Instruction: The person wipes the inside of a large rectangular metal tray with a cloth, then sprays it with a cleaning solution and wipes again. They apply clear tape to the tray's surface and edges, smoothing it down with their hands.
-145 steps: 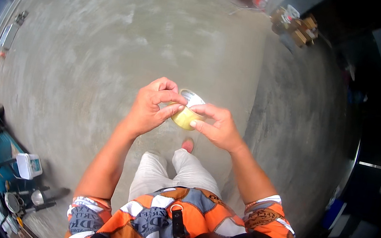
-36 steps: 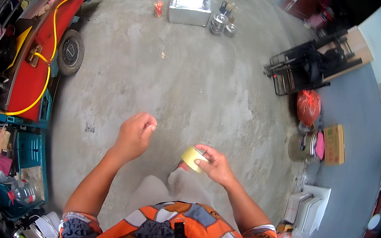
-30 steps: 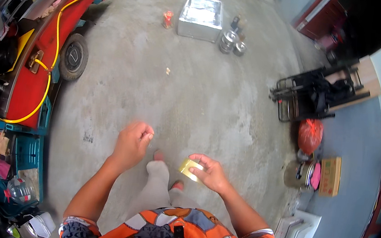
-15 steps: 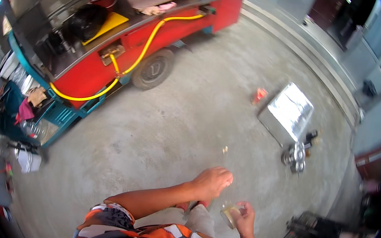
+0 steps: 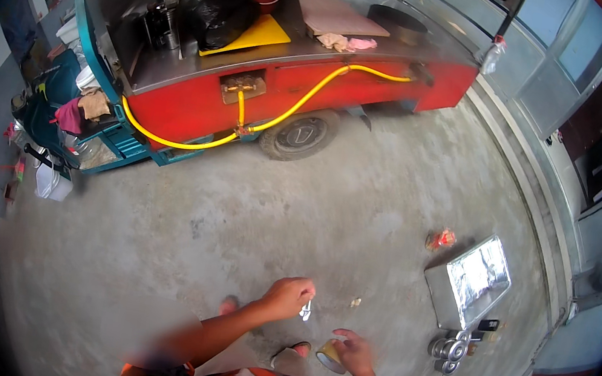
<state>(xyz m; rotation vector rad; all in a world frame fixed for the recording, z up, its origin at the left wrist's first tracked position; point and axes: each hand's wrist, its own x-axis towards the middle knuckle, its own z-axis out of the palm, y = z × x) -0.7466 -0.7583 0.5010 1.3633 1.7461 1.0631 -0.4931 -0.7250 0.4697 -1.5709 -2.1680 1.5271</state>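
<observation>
My left hand (image 5: 289, 298) is closed in front of my body. A small white scrap (image 5: 305, 310), perhaps crumpled tissue, hangs below its fingers. To the right and a little lower, my right hand (image 5: 355, 353) is wrapped round a small clear cup (image 5: 331, 355) with something yellowish in it. The cup tilts to the left, and part of it is hidden behind the fingers. My sandalled feet show on the concrete floor beneath the hands.
Ahead stands a red cargo cart (image 5: 300, 81) with a yellow hose (image 5: 313, 98) along its side. A black bag (image 5: 221, 18) and a yellow board (image 5: 256, 37) lie on top. To the right are a silver foil-lined box (image 5: 468, 278), metal canisters (image 5: 451, 350) and a red packet (image 5: 441, 239).
My view has swung left, so the cart and box sit farther right in the picture. The white scrap now shows under my left hand. The cup stays in my right hand.
</observation>
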